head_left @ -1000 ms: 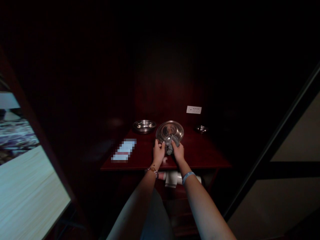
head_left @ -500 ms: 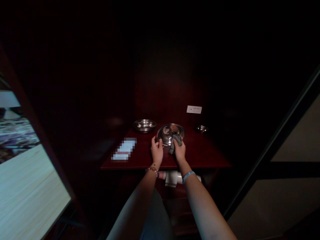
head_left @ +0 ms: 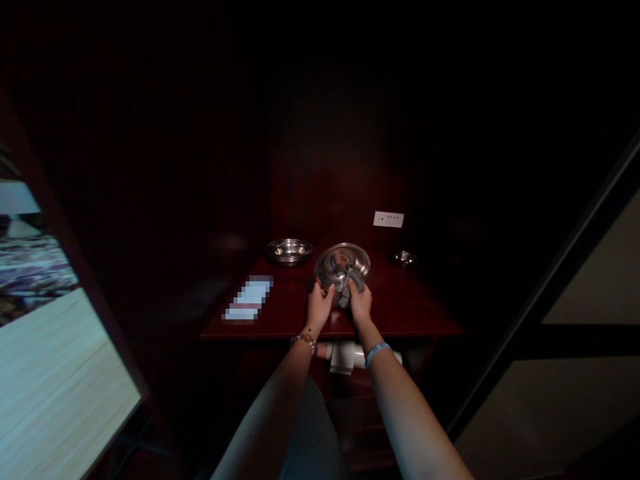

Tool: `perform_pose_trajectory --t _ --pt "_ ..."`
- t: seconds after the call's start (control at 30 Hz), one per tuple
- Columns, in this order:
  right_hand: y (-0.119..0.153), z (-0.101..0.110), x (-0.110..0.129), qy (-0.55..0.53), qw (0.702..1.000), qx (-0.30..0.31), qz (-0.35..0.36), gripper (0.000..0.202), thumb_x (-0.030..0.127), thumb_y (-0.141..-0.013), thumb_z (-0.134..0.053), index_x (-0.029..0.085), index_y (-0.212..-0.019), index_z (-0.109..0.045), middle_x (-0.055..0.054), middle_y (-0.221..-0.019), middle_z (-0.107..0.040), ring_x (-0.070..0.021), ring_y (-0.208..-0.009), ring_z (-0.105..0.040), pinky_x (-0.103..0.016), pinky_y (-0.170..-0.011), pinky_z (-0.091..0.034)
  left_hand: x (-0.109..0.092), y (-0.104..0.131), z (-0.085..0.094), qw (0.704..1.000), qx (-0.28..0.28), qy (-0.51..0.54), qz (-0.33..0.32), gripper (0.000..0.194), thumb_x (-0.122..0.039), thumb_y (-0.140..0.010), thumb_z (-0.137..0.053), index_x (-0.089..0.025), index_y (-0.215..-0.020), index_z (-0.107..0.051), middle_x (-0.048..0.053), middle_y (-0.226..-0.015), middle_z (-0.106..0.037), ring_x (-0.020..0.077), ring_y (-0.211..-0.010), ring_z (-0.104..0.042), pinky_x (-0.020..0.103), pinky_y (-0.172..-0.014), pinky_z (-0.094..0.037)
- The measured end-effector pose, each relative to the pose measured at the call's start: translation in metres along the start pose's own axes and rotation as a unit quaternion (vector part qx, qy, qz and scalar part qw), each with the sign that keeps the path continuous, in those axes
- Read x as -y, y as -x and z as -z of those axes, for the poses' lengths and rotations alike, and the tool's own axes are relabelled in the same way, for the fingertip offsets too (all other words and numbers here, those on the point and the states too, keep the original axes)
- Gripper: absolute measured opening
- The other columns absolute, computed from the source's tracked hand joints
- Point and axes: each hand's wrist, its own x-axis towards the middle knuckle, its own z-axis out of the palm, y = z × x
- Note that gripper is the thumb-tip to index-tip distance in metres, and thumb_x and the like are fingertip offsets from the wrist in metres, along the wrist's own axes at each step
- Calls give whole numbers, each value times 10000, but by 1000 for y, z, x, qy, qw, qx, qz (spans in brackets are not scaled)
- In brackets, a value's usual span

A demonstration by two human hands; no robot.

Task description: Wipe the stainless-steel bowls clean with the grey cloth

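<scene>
A shiny round metal bowl [head_left: 340, 260] is held tilted over the dark red shelf [head_left: 280, 313], near the middle of the view. My left hand [head_left: 321, 305] grips its lower left rim, thumb on the side that faces me. At the lower right rim, my right hand [head_left: 360, 302] pinches a crumpled grey cloth [head_left: 345, 293] against the metal. A stack of metal bowls [head_left: 289, 251] rests at the back left of the shelf, and a small metal bowl [head_left: 403, 258] stands at the back right.
On the shelf's left lies a blurred-out pale flat item [head_left: 249, 299]. A white socket panel [head_left: 389, 219] is on the back wall. Below the shelf's front edge is a white roll-like object [head_left: 359, 355]. A light wooden surface [head_left: 60, 387] is at far left.
The held bowl has tipped up slightly, showing its face more toward me. My left hand has shifted right along the rim, closer to my right hand, which has barely moved.
</scene>
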Motion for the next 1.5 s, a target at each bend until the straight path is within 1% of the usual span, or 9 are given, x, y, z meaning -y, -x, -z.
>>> perform_pose_trajectory --t 0.13,0.3,0.43,0.6,0.87,1.07,1.23,1.4,1.5 --pt "0 0 0 4 1000 17 -3 418 493 -743 -653 145 -958 -738 -91 -939 -770 -230 -837 -704 -300 -771 -528 1 -1 1 1000 -19 -1 7 256 -329 -812 -638 -164 -1001 -587 60 -784 -696 190 -704 -660 295 -697 -502" --pt "0 -1 0 0 1000 26 3 417 488 -738 -663 126 -931 -738 -100 -901 -771 -237 -826 -706 -294 -740 -529 5 -3 1 999 -33 -17 3 214 -294 -816 -631 -171 -976 -563 83 -840 -701 203 -765 -672 309 -744 -504" --pt "0 -1 -3 13 999 42 6 398 486 -751 -653 144 -933 -742 -87 -890 -773 -230 -814 -707 -293 -737 -533 6 -3 2 999 -36 -26 3 182 -273 -827 -606 -173 -966 -544 103 -879 -703 208 -778 -677 312 -743 -507" --pt "-1 -1 -6 42 998 48 3 373 495 -748 -661 167 -905 -745 -70 -881 -775 -235 -817 -712 -303 -740 -541 8 -5 3 998 -47 -30 12 162 -273 -817 -620 -184 -924 -538 84 -843 -701 198 -762 -675 299 -730 -507" --pt "-2 -2 -8 27 998 56 -1 416 483 -694 -722 162 -959 -737 -76 -907 -773 -235 -847 -718 -311 -780 -546 15 -7 1 1000 -23 -5 9 175 -307 -839 -595 -184 -946 -528 95 -862 -708 204 -774 -688 316 -737 -525" --pt "-2 -4 -7 11 998 53 -13 485 564 -706 -707 177 -998 -729 -69 -921 -772 -224 -868 -718 -302 -775 -544 19 -8 -1 1000 0 27 10 244 -358 -851 -598 -178 -994 -518 116 -929 -724 204 -789 -711 325 -749 -545" --pt "-2 -3 -4 51 998 33 -26 518 628 -702 -690 194 -980 -735 -80 -927 -773 -228 -859 -719 -299 -762 -538 19 -8 -2 1000 1 13 3 240 -331 -853 -596 -174 -1018 -521 117 -926 -721 205 -795 -709 326 -756 -544" --pt "-1 1 -1 134 990 25 -38 494 608 -681 -717 220 -985 -747 -82 -944 -773 -252 -884 -719 -317 -770 -532 14 -6 -2 1000 4 3 12 220 -302 -864 -579 -168 -1031 -526 105 -915 -717 198 -779 -701 314 -736 -541" --pt "-2 1 -3 133 990 33 -32 467 580 -708 -698 214 -995 -747 -74 -951 -773 -244 -897 -720 -307 -778 -534 11 -5 -1 1000 -14 -24 14 192 -296 -858 -593 -168 -992 -541 92 -880 -714 197 -792 -693 304 -742 -534"
